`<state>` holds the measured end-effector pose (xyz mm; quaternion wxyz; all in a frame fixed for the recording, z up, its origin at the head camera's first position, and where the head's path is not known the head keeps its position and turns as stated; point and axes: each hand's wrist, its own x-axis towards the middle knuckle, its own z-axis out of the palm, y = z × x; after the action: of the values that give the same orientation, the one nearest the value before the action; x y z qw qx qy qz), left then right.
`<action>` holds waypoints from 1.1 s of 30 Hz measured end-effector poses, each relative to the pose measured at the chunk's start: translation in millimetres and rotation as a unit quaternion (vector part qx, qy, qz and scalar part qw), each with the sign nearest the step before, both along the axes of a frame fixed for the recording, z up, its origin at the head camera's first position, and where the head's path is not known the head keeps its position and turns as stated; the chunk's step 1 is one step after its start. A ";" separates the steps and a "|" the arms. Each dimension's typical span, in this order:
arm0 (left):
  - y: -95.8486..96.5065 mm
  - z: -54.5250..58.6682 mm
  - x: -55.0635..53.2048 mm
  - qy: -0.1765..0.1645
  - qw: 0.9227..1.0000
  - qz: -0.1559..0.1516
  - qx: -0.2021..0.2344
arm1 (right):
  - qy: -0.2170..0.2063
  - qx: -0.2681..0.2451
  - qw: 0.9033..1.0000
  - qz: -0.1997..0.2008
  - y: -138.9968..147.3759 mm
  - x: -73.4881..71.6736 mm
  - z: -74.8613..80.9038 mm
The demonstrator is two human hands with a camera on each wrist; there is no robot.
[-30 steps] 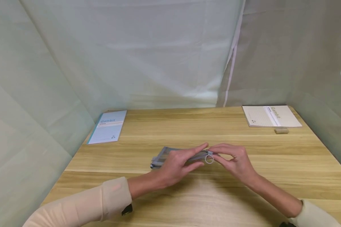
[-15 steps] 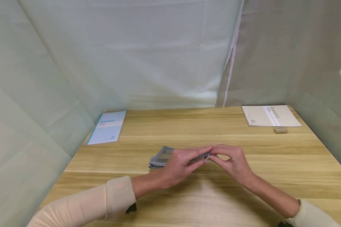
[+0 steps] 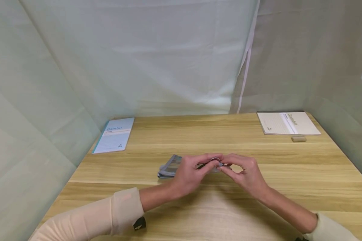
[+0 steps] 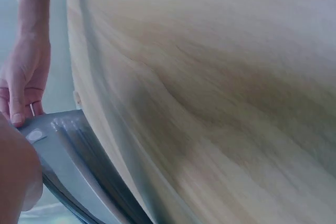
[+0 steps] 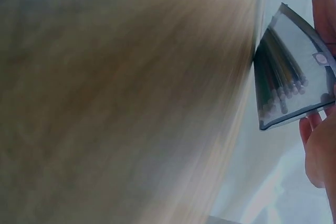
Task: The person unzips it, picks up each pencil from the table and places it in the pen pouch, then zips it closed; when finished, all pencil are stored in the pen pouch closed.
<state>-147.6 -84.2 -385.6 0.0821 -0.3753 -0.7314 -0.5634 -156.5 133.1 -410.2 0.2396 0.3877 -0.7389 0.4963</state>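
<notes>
A grey see-through zip pencil case is held level just above the wooden table, between both hands. Through its clear side, several pencils show in the right wrist view. My left hand reaches along the zip edge, and its thumb and forefinger pinch the zip pull, whose ring shows by the fingertips. With thumb and fingers, my right hand pinches the right end corner of the case. The left hand hides the middle of the case in the head view, so how far the zip is drawn cannot be seen.
A blue notebook lies at the table's far left corner. At the far right is a cream notebook, with a small brown cylinder in front of it. Pale cloth sheets hang round the back and sides.
My left hand has slid slightly right to the zip end, and its fingers have closed on the pull. The ring has swung from hanging below to above the thumb. The right hand keeps its grip.
</notes>
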 end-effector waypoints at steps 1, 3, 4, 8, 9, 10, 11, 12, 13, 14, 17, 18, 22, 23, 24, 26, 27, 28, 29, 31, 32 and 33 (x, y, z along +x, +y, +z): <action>0.2 0.7 0.5 -0.026 1.000 0.006 0.009 | -0.002 0.000 1.000 -0.002 -0.3 0.4 0.2; 0.5 2.3 1.4 -0.070 0.997 0.016 0.027 | -0.004 0.001 1.000 -0.008 -0.5 1.0 0.3; 0.2 2.9 1.6 -0.087 0.995 0.022 0.032 | -0.006 0.000 1.000 -0.009 -0.6 1.3 0.0; -1.5 3.5 1.1 -0.116 0.992 0.044 0.039 | -0.015 -0.001 1.000 -0.012 -1.4 2.9 -0.5; -2.0 3.5 1.0 -0.119 0.991 0.049 0.039 | -0.013 -0.001 1.000 -0.011 -1.8 3.3 -0.5; -2.4 3.5 1.0 -0.122 0.990 0.054 0.040 | -0.010 0.001 1.000 -0.011 -2.2 3.7 -0.5; -2.8 3.6 1.1 -0.126 0.990 0.058 0.039 | -0.007 0.005 1.000 -0.012 -2.5 4.1 -0.4; -3.1 3.9 1.3 -0.131 0.989 0.062 0.040 | 0.000 0.009 1.000 -0.012 -2.7 4.4 -0.5; -3.5 4.4 1.9 -0.136 0.988 0.066 0.040 | 0.009 0.015 1.000 -0.013 -3.1 4.8 -0.4; -3.8 5.2 2.5 -0.141 0.987 0.070 0.039 | 0.017 0.020 1.000 -0.013 -3.4 5.4 -0.3; -4.4 6.9 4.1 -0.161 0.983 0.078 0.044 | 0.032 0.035 0.999 -0.019 -4.4 7.4 -0.1; -4.3 7.6 4.5 -0.167 0.981 0.082 0.045 | 0.034 0.038 0.998 -0.021 -4.8 8.2 0.0; -5.0 7.5 4.9 -0.192 0.975 0.100 0.050 | 0.033 0.042 0.998 -0.039 -6.0 11.6 -0.1; -5.4 7.6 5.2 -0.199 0.973 0.103 0.049 | 0.031 0.040 0.998 -0.044 -6.0 12.6 0.0; -5.9 7.6 5.6 -0.206 0.972 0.106 0.049 | 0.030 0.038 0.998 -0.048 -5.8 13.3 0.1; -6.6 8.0 6.6 -0.221 0.968 0.111 0.048 | 0.035 0.029 0.998 -0.053 -5.3 13.9 0.1; -6.9 8.3 7.3 -0.228 0.966 0.113 0.049 | 0.035 0.025 0.998 -0.053 -4.7 14.1 0.1; -7.2 8.8 7.9 -0.235 0.964 0.114 0.050 | 0.034 0.022 0.998 -0.053 -4.0 14.5 0.2; -7.6 9.0 8.5 -0.242 0.962 0.115 0.050 | 0.033 0.020 0.998 -0.052 -3.1 14.7 0.4; -8.8 8.8 8.9 -0.252 0.958 0.127 0.048 | 0.029 0.017 0.998 -0.052 -1.0 14.8 0.2; -10.1 8.1 8.6 -0.255 0.957 0.132 0.045 | 0.026 0.016 0.998 -0.054 0.5 15.0 0.0; -11.9 7.6 8.4 -0.259 0.955 0.139 0.041 | 0.018 0.016 0.998 -0.056 2.5 15.3 0.0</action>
<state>-139.3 -96.1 -378.0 -0.0170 -0.1075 -0.7488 -0.6538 -141.2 135.6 -410.3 0.2743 0.3582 -0.7631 0.4628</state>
